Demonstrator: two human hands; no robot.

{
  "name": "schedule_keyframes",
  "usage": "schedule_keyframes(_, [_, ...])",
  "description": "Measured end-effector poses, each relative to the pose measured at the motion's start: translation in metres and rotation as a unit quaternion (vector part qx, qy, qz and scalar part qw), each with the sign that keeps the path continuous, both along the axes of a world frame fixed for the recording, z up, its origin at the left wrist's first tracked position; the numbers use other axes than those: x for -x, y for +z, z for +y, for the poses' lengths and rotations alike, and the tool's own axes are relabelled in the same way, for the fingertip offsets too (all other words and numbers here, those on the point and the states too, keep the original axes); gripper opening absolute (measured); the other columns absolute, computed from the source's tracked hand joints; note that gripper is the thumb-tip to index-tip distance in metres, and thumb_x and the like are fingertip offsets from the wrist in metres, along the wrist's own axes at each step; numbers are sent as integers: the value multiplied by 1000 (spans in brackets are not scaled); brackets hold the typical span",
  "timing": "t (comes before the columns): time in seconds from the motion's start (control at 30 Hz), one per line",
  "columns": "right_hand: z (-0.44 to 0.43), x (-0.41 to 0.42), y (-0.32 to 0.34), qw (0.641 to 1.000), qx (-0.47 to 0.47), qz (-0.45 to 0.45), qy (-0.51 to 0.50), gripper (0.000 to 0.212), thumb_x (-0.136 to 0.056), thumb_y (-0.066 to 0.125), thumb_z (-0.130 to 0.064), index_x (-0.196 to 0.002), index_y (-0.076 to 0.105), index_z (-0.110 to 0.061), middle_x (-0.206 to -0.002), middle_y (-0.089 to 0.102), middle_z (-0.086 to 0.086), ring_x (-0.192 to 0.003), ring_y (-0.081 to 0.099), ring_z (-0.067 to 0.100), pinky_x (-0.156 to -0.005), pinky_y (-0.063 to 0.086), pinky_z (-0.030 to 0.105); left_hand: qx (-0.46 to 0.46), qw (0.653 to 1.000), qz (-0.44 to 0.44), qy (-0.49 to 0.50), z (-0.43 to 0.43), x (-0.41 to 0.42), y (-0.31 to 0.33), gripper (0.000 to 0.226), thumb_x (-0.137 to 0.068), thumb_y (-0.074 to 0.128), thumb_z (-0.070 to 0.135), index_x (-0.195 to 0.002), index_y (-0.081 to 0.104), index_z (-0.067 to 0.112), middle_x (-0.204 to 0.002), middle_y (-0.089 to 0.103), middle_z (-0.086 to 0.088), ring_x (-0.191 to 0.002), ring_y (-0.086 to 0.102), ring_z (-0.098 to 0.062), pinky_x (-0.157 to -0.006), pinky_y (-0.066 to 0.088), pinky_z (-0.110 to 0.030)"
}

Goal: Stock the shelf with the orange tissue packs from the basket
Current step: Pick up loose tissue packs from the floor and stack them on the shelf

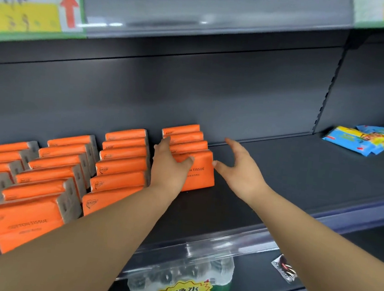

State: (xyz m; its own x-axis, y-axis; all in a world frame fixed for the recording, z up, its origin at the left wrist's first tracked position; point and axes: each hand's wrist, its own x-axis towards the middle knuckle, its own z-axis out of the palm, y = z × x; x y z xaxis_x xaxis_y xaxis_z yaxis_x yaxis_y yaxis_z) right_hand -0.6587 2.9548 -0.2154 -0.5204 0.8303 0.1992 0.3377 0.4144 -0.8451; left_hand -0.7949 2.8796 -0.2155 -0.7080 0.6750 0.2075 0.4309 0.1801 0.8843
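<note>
Steadying the front pack [197, 172] with the left hand [170, 167], fingers straight along its left side, thumb laid across its face. Holding the right hand [243, 172] open and spread just right of that pack, gripping nothing. Now close in from both sides, square it against the orange tissue packs [185, 135] behind it, keep it upright. Plenty of bare shelf [290, 175] right of it.
</note>
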Motion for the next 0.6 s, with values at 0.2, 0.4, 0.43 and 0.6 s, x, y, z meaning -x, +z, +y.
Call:
schedule_keyframes(0.2, [-18, -27, 1, 985, -121, -124, -8, 66, -94, 56, -23, -150, 21, -16, -159, 15, 2, -147, 3, 16, -118, 8, 29, 36, 994, 86, -57, -18, -24, 6, 71, -89, 65, 17, -150, 28, 11, -157, 26, -7, -147, 19, -19, -118, 17, -29])
schedule_keyframes(0.4, [-46, -53, -2, 959, -174, -221, -41, 67, -94, 54, -30, -150, 19, -19, -160, 8, 1, -147, 2, 17, -119, 7, 36, 73, 965, 203, -149, -41, -50, 4, 69, -92, 60, 21, -151, 25, 14, -160, 19, -1, -149, 9, -15, -120, 9, -28])
schedule_keyframes(0.43, [-52, -58, -2, 954, -178, -237, -41, 68, -94, 54, -31, -150, 18, -19, -160, 7, 1, -148, 1, 17, -119, 6, 36, 77, 959, 218, -164, -45, -55, 4, 68, -92, 60, 22, -151, 25, 14, -160, 19, -1, -149, 8, -14, -120, 8, -28])
schedule_keyframes(0.6, [-83, -90, -3, 931, -189, -309, -49, 70, -94, 51, -34, -151, 13, -19, -160, 4, 2, -148, 0, 18, -118, 6, 37, 85, 925, 289, -232, -64, -78, 6, 67, -94, 56, 25, -152, 23, 15, -162, 13, -1, -149, 3, -14, -122, 6, -33])
